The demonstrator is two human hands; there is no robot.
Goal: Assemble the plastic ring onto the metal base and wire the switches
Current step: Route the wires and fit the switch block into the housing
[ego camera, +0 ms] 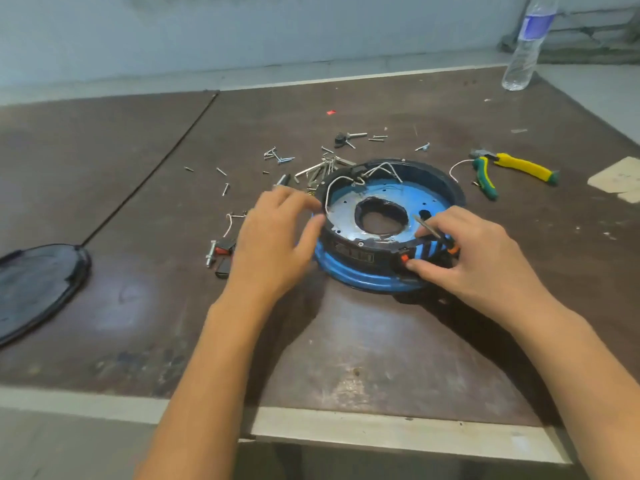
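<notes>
Head view: orange switch (403, 258) partly behind right hand (481, 258), its tool (427, 227) blurred.

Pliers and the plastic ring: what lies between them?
Head view: one loose white wire curls between the pliers and the black plastic ring; the rest of that stretch looks bare.

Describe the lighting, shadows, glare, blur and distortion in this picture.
Head view: soft, even light; a pale sheen on the worn brown tabletop at left; a dark shadow under the right hand; the slim orange-handled tool it grips is slightly smeared; wide-angle bowing bends the table's far edge and tilts the clear plastic water bottle.
</notes>
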